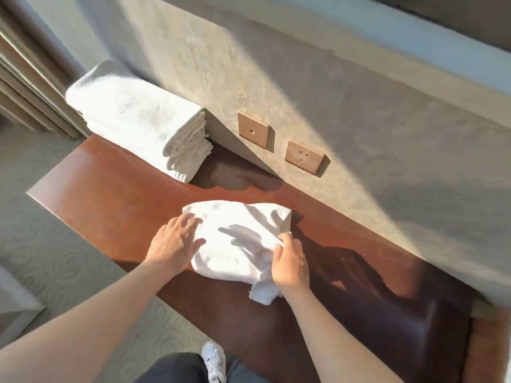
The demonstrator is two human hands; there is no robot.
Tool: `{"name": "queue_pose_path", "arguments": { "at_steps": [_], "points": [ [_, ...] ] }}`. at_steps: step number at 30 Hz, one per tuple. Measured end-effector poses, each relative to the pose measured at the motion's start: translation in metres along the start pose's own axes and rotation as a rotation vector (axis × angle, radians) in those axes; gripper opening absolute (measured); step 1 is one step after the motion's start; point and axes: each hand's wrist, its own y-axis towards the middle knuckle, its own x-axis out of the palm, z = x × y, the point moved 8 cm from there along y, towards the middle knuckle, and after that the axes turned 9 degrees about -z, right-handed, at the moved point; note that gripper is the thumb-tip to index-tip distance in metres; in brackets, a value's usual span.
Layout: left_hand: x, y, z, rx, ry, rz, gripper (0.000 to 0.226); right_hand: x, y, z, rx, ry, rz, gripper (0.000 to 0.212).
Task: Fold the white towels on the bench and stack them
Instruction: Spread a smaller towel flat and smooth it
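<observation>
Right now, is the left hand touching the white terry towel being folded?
Touching: the head view shows the left hand lying flat on the white terry towel's left edge.

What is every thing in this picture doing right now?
towel: half folded, lying on the bench
pile of towels: folded, stacked at the bench's far end
left hand: flat, pressing on the towel
right hand: fingers gripping the towel's edge
bench: bare brown top, partly sunlit

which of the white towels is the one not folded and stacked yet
The loose towel under both hands at the bench's middle; the others lie folded in the stack at the far left end.
</observation>
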Motion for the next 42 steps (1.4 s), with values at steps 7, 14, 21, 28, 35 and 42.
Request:
{"name": "queue_pose_path", "arguments": {
  "at_steps": [7,14,21,28,35,42],
  "points": [
    [0.062,0.006,0.051,0.338,-0.179,-0.376,0.041,0.017,0.002,-0.023,0.006,-0.079,0.005,0.033],
    [0.049,0.023,0.062,0.347,-0.687,-0.377,0.02,0.026,-0.014,-0.09,-0.028,0.319,0.023,0.031],
    [0.022,0.06,-0.032,0.123,-0.878,-0.361,0.047,0.049,-0.006,-0.088,0.15,0.275,0.161,0.027],
    [0.002,0.089,-0.091,0.072,-1.034,-0.279,0.022,0.095,0.001,-0.081,0.31,-0.016,0.019,0.043],
    [-0.002,0.101,-0.118,0.065,-0.854,-0.304,0.028,0.068,-0.033,-0.017,0.506,-0.336,0.028,0.048],
    [0.009,0.134,-0.056,0.182,-0.601,-0.259,0.023,0.049,-0.028,0.0,0.629,-0.299,0.108,0.061]
  ]
}}
